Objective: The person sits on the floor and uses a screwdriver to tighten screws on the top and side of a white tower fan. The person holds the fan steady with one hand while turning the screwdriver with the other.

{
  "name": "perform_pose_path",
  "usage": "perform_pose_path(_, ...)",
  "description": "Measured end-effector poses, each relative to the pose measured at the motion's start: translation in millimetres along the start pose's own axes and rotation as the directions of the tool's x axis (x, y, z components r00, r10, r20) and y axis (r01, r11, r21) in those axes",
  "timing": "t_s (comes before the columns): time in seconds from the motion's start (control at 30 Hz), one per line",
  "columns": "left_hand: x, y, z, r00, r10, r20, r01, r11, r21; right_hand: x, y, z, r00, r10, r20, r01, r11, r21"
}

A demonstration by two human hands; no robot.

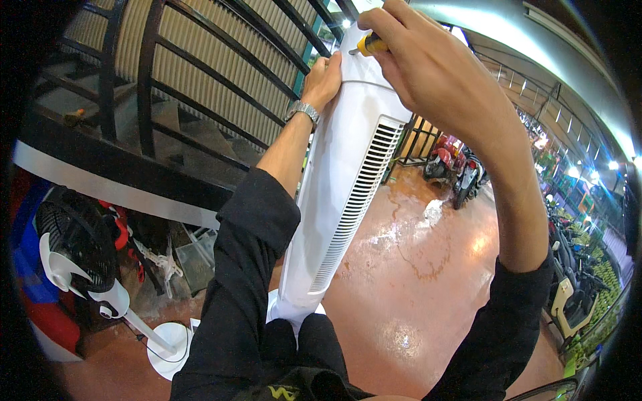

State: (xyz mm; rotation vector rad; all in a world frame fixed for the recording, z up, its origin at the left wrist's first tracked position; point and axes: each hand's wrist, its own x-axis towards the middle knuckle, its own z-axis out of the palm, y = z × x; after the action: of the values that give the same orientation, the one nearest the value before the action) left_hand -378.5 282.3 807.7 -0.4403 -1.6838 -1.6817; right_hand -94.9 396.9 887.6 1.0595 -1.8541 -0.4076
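A tall white tower fan stands in front of me, its long slotted vent running down the right side. My left hand, with a metal watch on the wrist, rests against the fan's left edge near the top. Up by the fan's upper end, my right hand is closed around a screwdriver with a yellow and dark handle. The short visible shaft points left, its tip at the fan's white surface. Any screw under the tip is too small to make out. The lower end of the fan sits between my legs on a white base.
A black metal railing with stairs behind it rises on the left. Below stands a white pedestal fan with a black grille, beside assorted clutter. Motorbikes are parked at the back and along the right. The reddish floor looks shiny, with stains.
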Motion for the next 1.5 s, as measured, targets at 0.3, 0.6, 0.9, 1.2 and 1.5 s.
perform_pose_path(0.3,4.4,-2.1,1.3,0.999,-0.046,-0.004,0.046,0.999,0.025,-5.0,-0.4,1.4,0.998,-0.003,-0.056,0.003,1.0,0.012)
perform_pose_path(0.6,5.1,-5.5,-0.6,0.999,-0.053,0.01,0.053,0.999,0.009,4.1,-14.7,-3.7,0.954,0.256,0.155,-0.211,0.943,-0.258)
perform_pose_path(0.9,0.1,3.4,2.5,0.998,-0.061,0.02,0.061,0.998,0.003,-0.4,1.3,7.8,0.986,0.147,0.073,-0.13,0.973,-0.193)
perform_pose_path(1.2,-2.1,6.0,-0.2,0.999,-0.034,-0.017,0.034,0.998,0.049,-7.9,10.2,6.6,0.974,-0.223,-0.048,0.218,0.972,-0.089)
perform_pose_path(1.5,-0.7,3.8,-5.9,0.997,-0.071,0.0,0.071,0.995,0.067,-9.0,17.4,24.9,0.988,0.078,-0.131,-0.112,0.954,-0.278)
